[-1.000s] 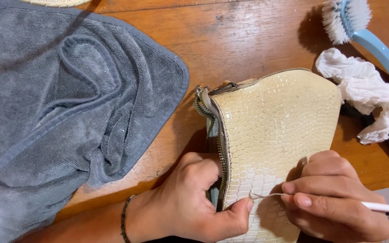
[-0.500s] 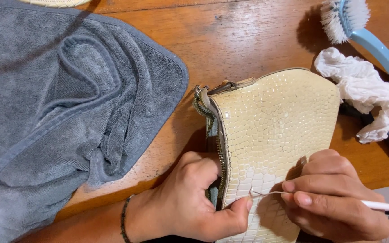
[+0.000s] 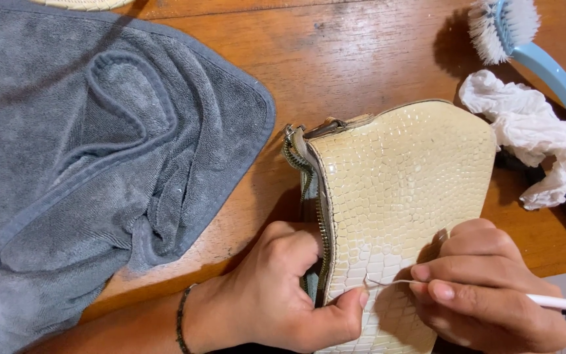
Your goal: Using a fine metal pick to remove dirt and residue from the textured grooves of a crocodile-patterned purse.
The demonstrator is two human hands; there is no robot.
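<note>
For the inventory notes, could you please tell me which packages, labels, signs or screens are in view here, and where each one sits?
None in view: no package, label, sign or screen.
The nearest thing to one is the cream scale-textured pouch, plain-faced, lying on the wooden table between the left hand and the right hand.

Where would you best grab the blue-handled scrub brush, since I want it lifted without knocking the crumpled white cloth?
Grip the blue-handled scrub brush on its bare blue handle just below the white bristle head, coming from above. The handle's lower end runs beside the crumpled white cloth, so that upper stretch looks the freest for fingers.
</note>
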